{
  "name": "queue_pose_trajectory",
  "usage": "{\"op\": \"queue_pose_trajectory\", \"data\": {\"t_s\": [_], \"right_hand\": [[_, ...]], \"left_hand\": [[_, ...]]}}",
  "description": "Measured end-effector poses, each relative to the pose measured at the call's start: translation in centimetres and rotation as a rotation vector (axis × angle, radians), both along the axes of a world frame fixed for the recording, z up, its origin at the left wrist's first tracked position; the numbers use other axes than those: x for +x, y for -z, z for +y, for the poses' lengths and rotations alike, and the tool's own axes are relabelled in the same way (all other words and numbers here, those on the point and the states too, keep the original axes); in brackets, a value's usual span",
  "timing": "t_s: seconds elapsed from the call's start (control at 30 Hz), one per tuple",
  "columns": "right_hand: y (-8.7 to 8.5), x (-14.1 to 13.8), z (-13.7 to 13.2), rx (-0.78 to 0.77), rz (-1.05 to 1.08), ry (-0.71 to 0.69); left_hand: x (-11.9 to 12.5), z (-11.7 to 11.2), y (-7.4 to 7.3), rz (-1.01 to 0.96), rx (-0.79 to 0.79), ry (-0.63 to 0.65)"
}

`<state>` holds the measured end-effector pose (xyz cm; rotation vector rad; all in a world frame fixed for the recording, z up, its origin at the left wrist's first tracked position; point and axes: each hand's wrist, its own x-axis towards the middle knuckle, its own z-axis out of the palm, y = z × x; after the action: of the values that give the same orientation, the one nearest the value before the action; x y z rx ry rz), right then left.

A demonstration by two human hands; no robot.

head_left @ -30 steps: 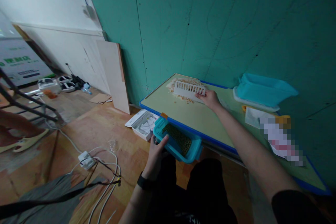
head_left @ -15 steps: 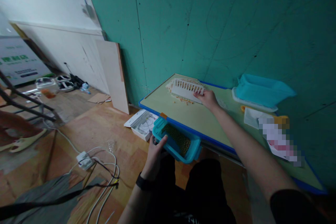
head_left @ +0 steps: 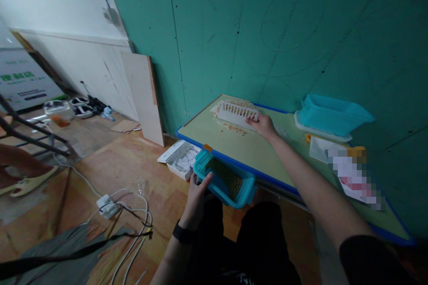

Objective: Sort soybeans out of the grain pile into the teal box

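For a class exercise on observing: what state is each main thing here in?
Teal container: open, part-filled, gripped by left hand
Slotted white piece: held in right hand
Pale grains: spread loosely on table
Blue tub: open
White box: open
Pale board: leaning
Blurred packet: cannot tell

The left hand point(head_left: 197, 191) grips the left end of a rectangular light-blue plastic tub point(head_left: 248, 185) of dark-green beans point(head_left: 224, 174), beside the near edge of a pale-green, blue-rimmed table point(head_left: 264, 153). The right hand point(head_left: 265, 127) holds a slotted white plastic strip point(head_left: 230, 118) among pale yellow kernels point(head_left: 236, 130) on the table's far left. A turquoise plastic bin point(head_left: 334, 116) stands to the right, near a green wall point(head_left: 207, 40).
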<state>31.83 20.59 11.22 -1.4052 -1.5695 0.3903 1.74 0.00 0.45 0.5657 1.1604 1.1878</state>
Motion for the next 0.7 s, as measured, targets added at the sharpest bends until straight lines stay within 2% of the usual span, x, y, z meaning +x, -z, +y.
{"op": "queue_pose_trajectory", "data": {"t_s": [0.3, 0.53, 0.7], "right_hand": [[-0.1, 0.0, -0.4, -0.019, -0.053, -0.018], [-0.2, 0.7, 0.0, -0.052, -0.098, 0.118], [-0.1, 1.2, -0.2, -0.033, -0.041, 0.072]], "left_hand": [[0.0, 0.0, 0.1, -0.025, -0.004, -0.006], [0.1, 0.0, 0.2, -0.016, 0.001, -0.005], [0.1, 0.0, 0.2, -0.027, 0.006, 0.002]]}}
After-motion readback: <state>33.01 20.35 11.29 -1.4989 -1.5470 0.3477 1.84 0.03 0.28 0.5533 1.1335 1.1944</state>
